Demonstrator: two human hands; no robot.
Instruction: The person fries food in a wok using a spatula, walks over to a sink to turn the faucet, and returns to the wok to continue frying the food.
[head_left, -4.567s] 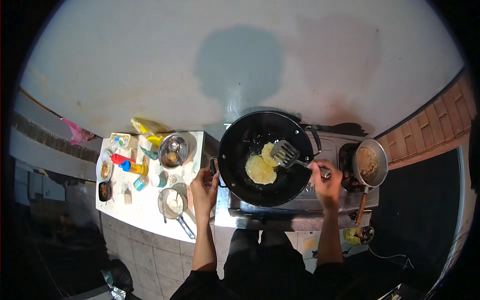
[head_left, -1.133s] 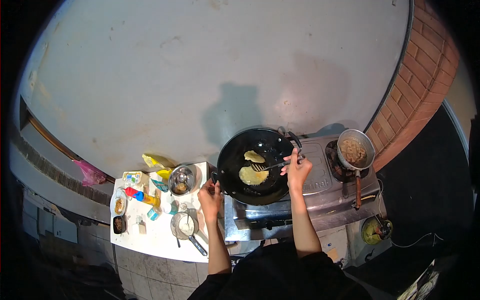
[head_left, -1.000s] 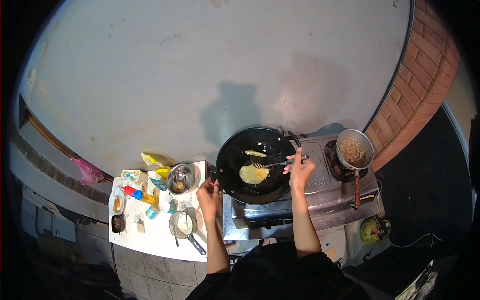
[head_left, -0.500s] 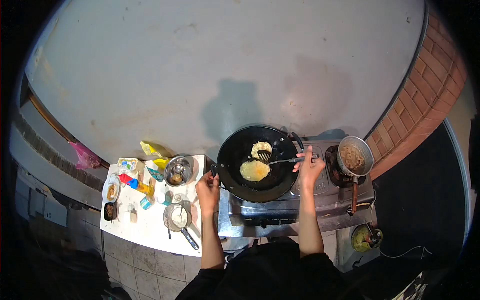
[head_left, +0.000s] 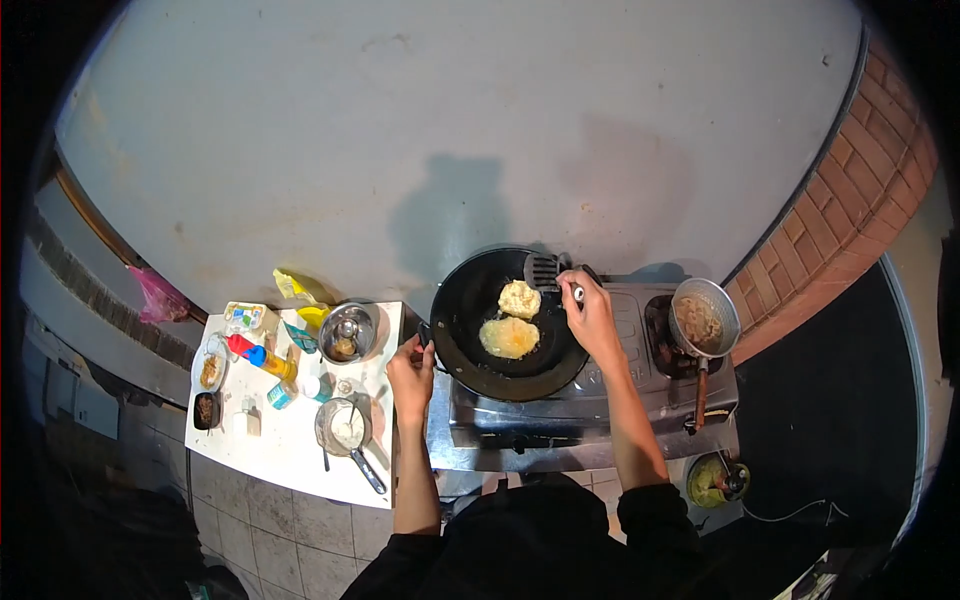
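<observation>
A black wok [head_left: 500, 385] sits on the left side of the steel gas stove. My left hand [head_left: 411, 378] is closed on the wok's left handle [head_left: 425, 335]. In the wok lie two fried pieces: a pale round patty [head_left: 519, 300] at the back and a flatter, yellowish patty [head_left: 510, 338] with an orange patch in front of it. My right hand [head_left: 588, 310] is wrapped round the handle of a slotted spatula [head_left: 543, 270]. The black spatula head is raised by the wok's back right rim, apart from both patties.
A saucepan [head_left: 704, 317] of brownish food stands on the right burner, its wooden handle pointing toward me. The white table [head_left: 290, 470] at left bears a steel bowl [head_left: 347, 332], a pan of white mixture [head_left: 343, 427], sauce bottles [head_left: 263, 357] and small dishes. A grey wall [head_left: 480, 120] rises behind.
My right hand has moved up and left, lifting the spatula from between the patties to the wok's back right rim. My left hand keeps its hold on the wok handle.
</observation>
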